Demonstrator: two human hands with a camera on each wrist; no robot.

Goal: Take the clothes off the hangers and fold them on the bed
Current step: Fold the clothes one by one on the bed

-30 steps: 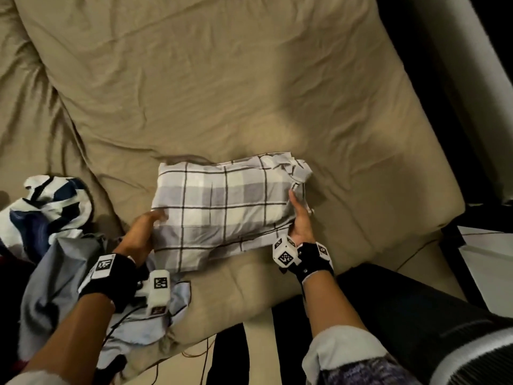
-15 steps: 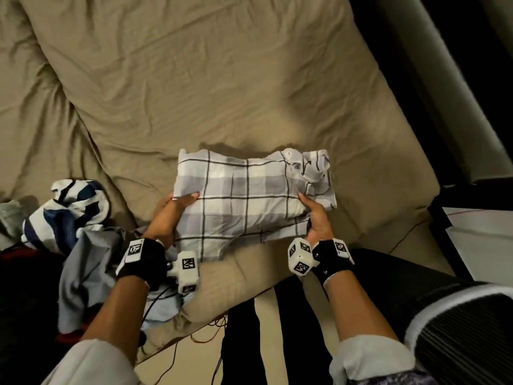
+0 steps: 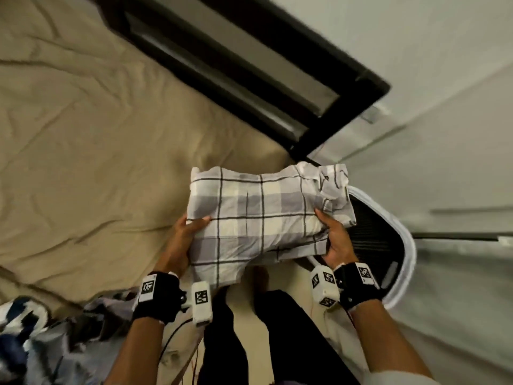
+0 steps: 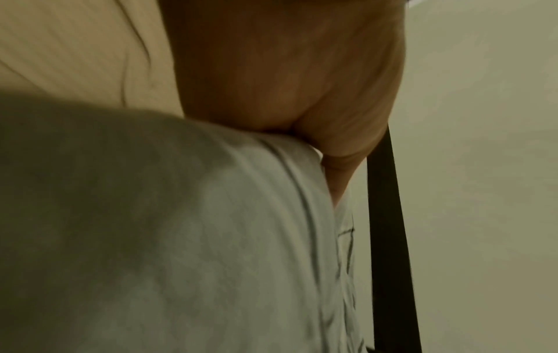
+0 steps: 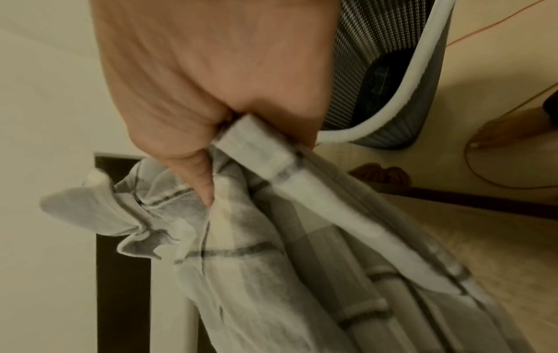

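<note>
A folded grey-and-white plaid shirt (image 3: 266,215) hangs in the air between my two hands, past the bed's right edge and partly over a basket. My left hand (image 3: 186,234) grips its left end, thumb on top and fingers underneath. My right hand (image 3: 333,237) grips the right end near the bunched collar; in the right wrist view the thumb (image 5: 196,176) pinches the shirt (image 5: 271,238) layers. The left wrist view shows the palm (image 4: 286,83) against the shirt's underside (image 4: 181,227). The tan bed sheet (image 3: 83,134) lies at the left.
A dark mesh laundry basket with a white rim (image 3: 402,234) stands on the floor under the shirt's right end. More clothes (image 3: 41,337), blue-white and grey, lie heaped at the lower left. A dark bed frame (image 3: 249,65) runs along the wall. Cables trail by my legs.
Both hands have lifted the folded shirt off the bed and carried it right, toward the basket. The head view has swung right to the wall and the basket.
</note>
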